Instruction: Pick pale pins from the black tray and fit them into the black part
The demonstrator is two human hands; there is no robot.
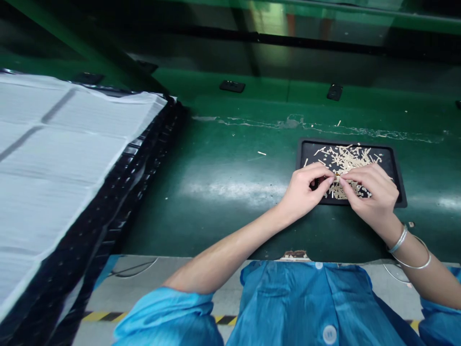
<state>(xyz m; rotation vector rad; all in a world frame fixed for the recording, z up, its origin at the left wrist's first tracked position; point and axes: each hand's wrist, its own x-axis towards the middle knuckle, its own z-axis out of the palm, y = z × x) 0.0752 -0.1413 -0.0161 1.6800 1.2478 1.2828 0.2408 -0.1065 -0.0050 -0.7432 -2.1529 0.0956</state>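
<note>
Both hands — left (306, 190) and right (376, 192) — pinch a tiny piece (337, 176). Below lies the black tray (401, 194).

Dim overhead light; glare streaks the green tabletop (223, 226) at the centre; deep shadow at eleven o'clock; mild blur at nine o'clock.

My left hand (306, 189) and right hand (374, 191) meet over the black tray (400, 192), fingertips pinching a tiny piece (337, 176) between them, pale strips (347, 158) scattered beneath; the tray sits on the green table (223, 168), two bangles circle my right wrist, and white sheeting (65, 158) lies off to the left
</note>
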